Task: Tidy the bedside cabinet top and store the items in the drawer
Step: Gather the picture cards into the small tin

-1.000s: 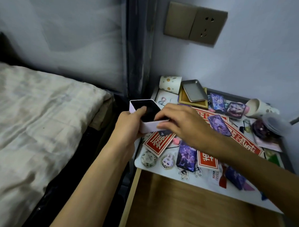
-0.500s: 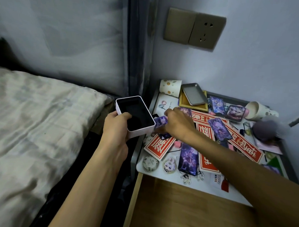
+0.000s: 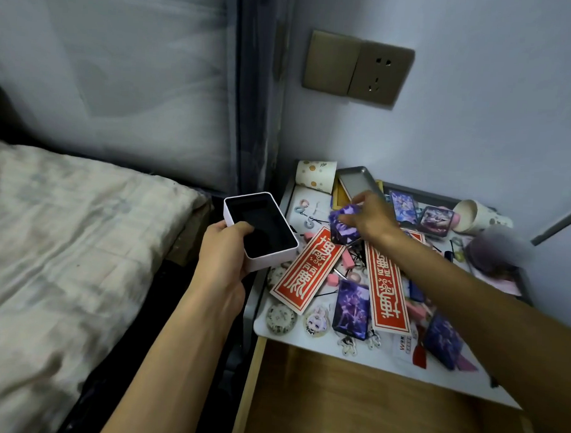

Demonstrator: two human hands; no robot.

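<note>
Pinching purple cards (image 3: pixel 344 223), the right grip (image 3: pixel 369 216) hovers beside the left grip's (image 3: pixel 225 256) clasped box (image 3: pixel 260 230).

The left hand (image 3: pixel 223 256) grips an open white box (image 3: pixel 260 230) with a dark lining, held just off the nine o'clock edge of the cluttered cabinet top (image 3: pixel 305 336). The right hand (image 3: pixel 371 216) pinches a purple card (image 3: pixel 344 227) above the clutter. Red banners (image 3: pixel 309 271) lie below it; the open wooden drawer (image 3: pixel 351 409) sits at six o'clock.
</note>
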